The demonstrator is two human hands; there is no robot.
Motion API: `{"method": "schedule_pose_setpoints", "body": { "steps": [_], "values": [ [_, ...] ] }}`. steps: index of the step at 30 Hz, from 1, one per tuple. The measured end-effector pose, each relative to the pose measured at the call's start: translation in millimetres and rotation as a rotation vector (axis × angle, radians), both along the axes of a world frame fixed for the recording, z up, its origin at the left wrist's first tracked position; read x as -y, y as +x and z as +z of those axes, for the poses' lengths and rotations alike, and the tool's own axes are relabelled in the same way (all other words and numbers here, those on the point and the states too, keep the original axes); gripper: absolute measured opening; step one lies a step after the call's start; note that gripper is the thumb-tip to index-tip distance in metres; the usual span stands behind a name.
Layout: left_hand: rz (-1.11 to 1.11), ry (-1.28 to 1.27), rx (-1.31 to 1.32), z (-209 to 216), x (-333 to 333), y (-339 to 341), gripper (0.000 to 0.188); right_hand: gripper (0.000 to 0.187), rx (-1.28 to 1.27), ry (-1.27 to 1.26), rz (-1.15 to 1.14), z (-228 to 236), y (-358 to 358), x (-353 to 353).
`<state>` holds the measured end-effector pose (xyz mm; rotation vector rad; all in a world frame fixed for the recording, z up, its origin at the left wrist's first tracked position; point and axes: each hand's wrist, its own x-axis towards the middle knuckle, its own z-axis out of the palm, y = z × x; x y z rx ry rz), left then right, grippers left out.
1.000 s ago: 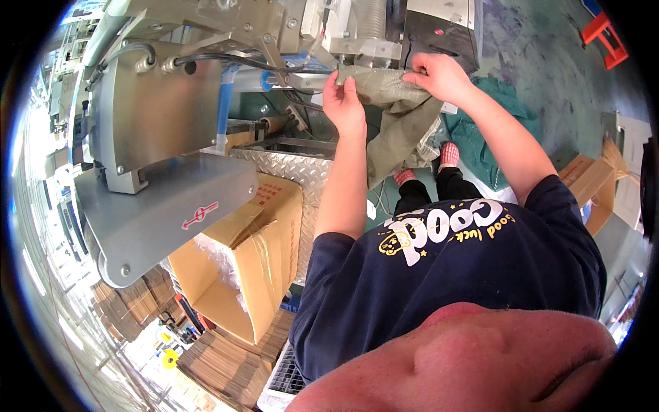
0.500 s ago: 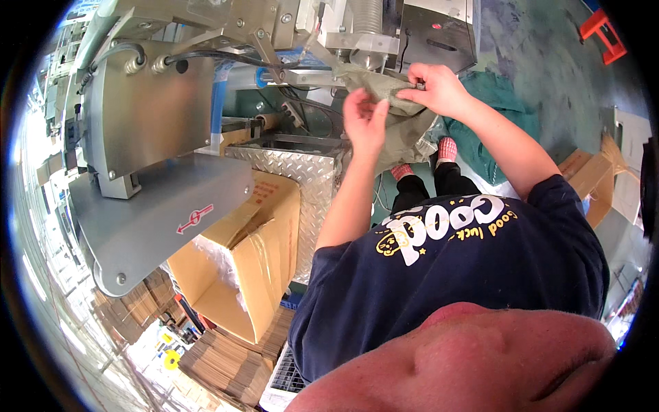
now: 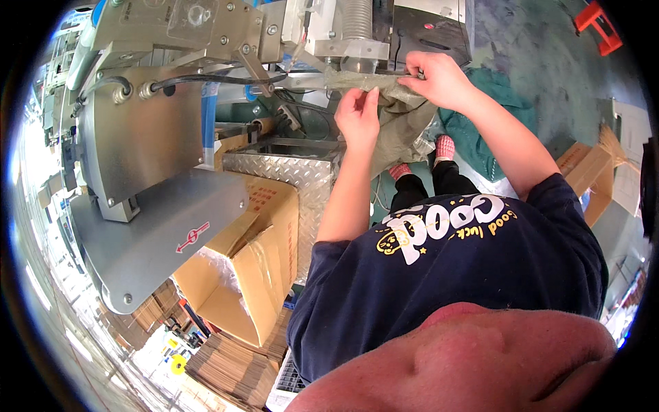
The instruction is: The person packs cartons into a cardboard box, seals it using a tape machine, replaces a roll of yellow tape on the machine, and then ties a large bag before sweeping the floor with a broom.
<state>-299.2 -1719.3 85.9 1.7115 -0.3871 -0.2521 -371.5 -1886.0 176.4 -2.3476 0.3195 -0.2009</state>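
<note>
A length of olive-green fabric (image 3: 403,130) hangs in front of me, its upper edge drawn across beneath the machine's spring-loaded head (image 3: 355,51). My left hand (image 3: 358,120) is closed at that edge, thumb and fingertips pinching the cloth. Farther right, my right hand (image 3: 439,81) grips the same edge between thumb and curled fingers. Between the two hands the edge lies fairly straight, with folds dropping below it. The fabric's lower part falls toward my feet, and its far side is hidden.
Left of me stand a metal machine housing (image 3: 141,130), a grey plate (image 3: 158,230) and an open cardboard box (image 3: 274,240). Diamond-plate metal (image 3: 316,185) borders my left arm. Teal cloth (image 3: 491,113) lies on the floor at right, with a red stool (image 3: 597,29) beyond.
My left fingers, looser and blurred before, have closed on the fabric's edge. That edge is drawn straighter between my hands. The machine sits slightly differently in view.
</note>
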Motion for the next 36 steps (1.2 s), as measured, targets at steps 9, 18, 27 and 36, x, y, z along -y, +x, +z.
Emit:
{"method": "schedule_pose_setpoints", "body": {
  "steps": [9,18,27,36],
  "values": [
    [-0.089,-0.023,-0.121,0.8,24.7,0.1,0.011,0.022,-0.097,-0.049,-0.092,0.3,7.5,8.5],
    [0.024,-0.198,-0.451,33.9,23.7,12.7,0.02,0.03,0.001,-0.077,-0.161,-9.7,12.6,18.2],
    [-0.077,-0.201,-0.521,36.1,-4.4,-26.5,0.042,0.028,-0.365,0.086,-0.242,14.3,-6.9,21.2],
    [-0.373,-0.285,-0.056,42.8,5.8,-49.0,0.072,0.015,0.001,1.001,-0.137,6.1,-18.9,-44.7]
  ]
}}
